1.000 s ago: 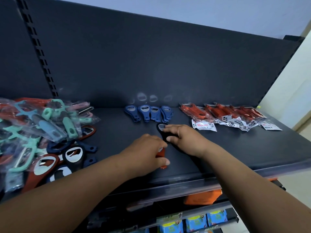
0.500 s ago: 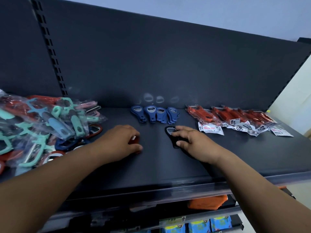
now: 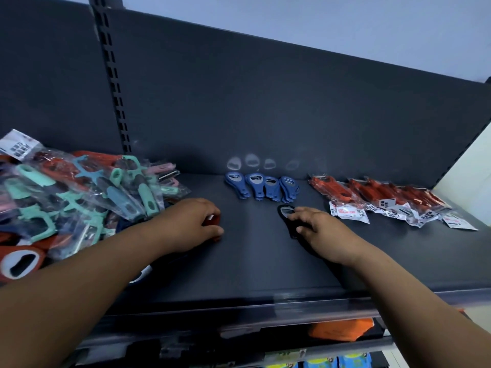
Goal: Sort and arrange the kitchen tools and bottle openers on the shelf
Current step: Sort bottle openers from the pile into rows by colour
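We hold two openers on the shelf, one under each hand.

Our left hand curls over one red opener and grips it, so only a bit of red shows past the fingers; it sits on the shelf just right of the pile. Our right hand pinches one black opener, which lies flat with its metal head toward the back. Behind and between our hands, four blue openers stand side by side in one row against the back panel. To the right lies a row of red packs; they overlap, so we cannot count them. The pile on the left holds many bagged teal, blue and red tools, too tangled to count, and one loose opener in red lies at its near edge.
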`<action>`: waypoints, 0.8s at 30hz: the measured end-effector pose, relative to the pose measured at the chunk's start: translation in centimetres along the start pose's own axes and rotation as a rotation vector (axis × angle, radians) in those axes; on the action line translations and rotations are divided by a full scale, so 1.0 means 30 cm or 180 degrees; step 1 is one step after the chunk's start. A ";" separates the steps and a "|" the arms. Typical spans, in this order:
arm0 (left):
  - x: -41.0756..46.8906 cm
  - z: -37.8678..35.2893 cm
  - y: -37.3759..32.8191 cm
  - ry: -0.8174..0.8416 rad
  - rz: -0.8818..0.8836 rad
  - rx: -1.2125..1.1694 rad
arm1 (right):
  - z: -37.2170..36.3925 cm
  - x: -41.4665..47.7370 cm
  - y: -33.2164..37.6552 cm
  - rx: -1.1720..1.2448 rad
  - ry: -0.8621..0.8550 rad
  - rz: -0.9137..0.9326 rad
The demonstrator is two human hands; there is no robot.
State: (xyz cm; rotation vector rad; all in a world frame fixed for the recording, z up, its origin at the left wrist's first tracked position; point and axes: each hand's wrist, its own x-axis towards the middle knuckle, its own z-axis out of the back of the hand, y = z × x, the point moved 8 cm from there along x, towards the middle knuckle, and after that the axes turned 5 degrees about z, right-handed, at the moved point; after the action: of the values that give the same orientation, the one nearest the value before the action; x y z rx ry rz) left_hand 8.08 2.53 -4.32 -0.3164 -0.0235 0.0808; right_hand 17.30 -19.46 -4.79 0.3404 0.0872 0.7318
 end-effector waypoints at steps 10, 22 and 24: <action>-0.018 0.077 0.022 -0.0468 -0.0185 0.0335 | 0.010 0.067 0.266 -0.0119 -0.0280 0.0342; -0.106 0.175 0.345 0.0449 0.1040 0.1143 | -0.185 0.207 0.585 -0.0118 0.0065 0.0470; -0.124 0.188 0.373 0.0471 0.0981 0.1135 | -0.190 0.215 0.596 0.0047 -0.0045 0.0361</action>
State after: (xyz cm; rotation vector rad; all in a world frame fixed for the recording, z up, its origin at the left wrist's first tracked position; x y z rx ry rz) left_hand 3.32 14.56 -2.49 0.0336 0.1853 0.3627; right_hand 9.54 -1.22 -3.92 0.3666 0.0603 0.8412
